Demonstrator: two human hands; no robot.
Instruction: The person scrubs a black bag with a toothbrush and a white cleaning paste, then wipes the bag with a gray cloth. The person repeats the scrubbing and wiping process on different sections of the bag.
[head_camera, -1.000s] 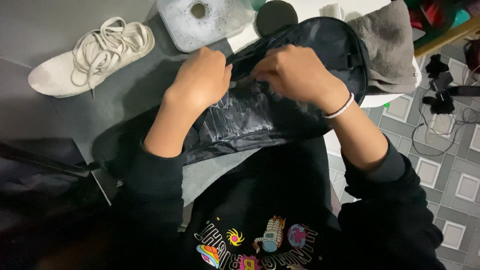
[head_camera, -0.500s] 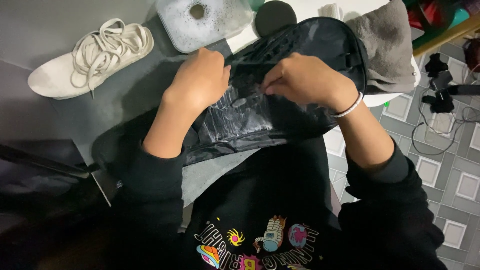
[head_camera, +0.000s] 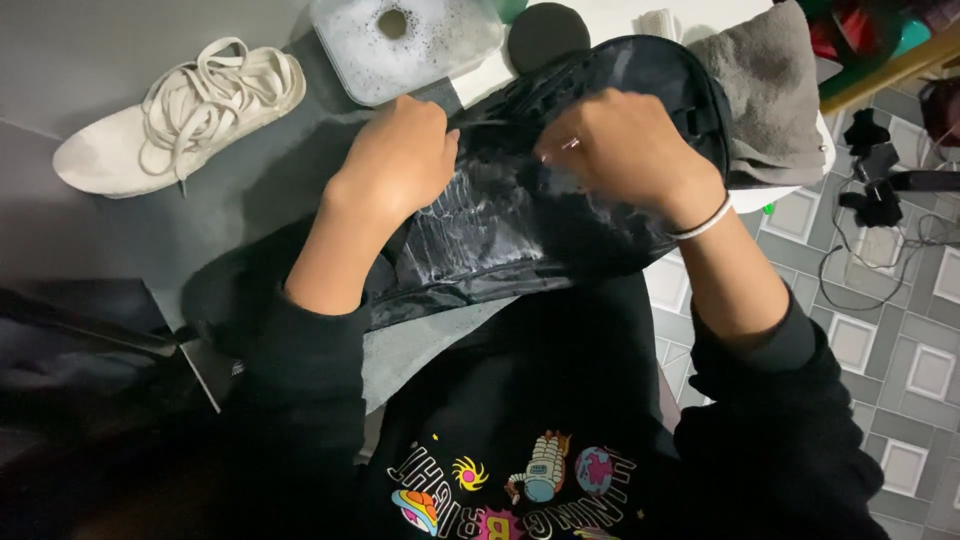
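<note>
A black bag (head_camera: 520, 215) with a shiny, crinkled dark surface lies across my lap and the grey table edge. My left hand (head_camera: 395, 160) is curled tight on the bag's upper left edge, by the zip line. My right hand (head_camera: 625, 150) presses down on the bag's upper right part, fingers bent into the fabric; a white band circles that wrist. Whether the fingers pinch a zip pull is hidden.
A white laced sneaker (head_camera: 180, 115) lies at the upper left on the grey table (head_camera: 250, 200). Behind the bag are a white speckled block with a round hole (head_camera: 405, 40), a black round disc (head_camera: 545, 32) and a grey cloth (head_camera: 770, 95). Tiled floor with black cables (head_camera: 880, 200) lies to the right.
My right hand has slid rightward along the bag's top edge, away from my left hand, which stayed gripping the left side. More of the shiny surface shows between them.
</note>
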